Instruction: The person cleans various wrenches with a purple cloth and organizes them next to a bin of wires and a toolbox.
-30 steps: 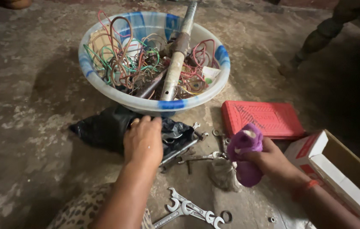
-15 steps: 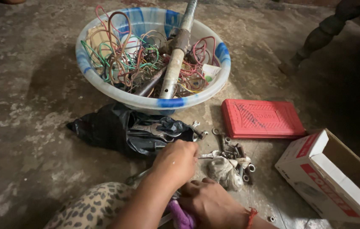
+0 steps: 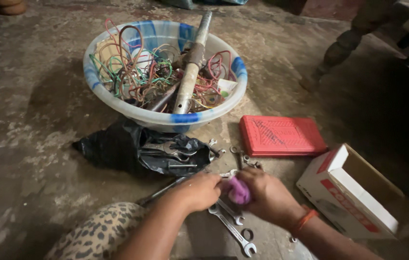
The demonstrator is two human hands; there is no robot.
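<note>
Nearest, both hands meet just in front of the black bag (image 3: 132,151): the right hand (image 3: 267,195) is closed around a purple cloth (image 3: 238,190), and the left hand (image 3: 199,190) pinches a spanner (image 3: 168,188), apparently being wiped. Loose spanners (image 3: 231,226) lie just below; the wire-filled basin (image 3: 166,72) sits beyond the bag. Wiping on calls for a firm left grip.

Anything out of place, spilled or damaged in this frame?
Yes. Spanners and small metal parts lie loose on the concrete floor, some spilling from a crumpled black bag. The basin holds tangled wires and a rusty pipe jutting over its rim.
</note>
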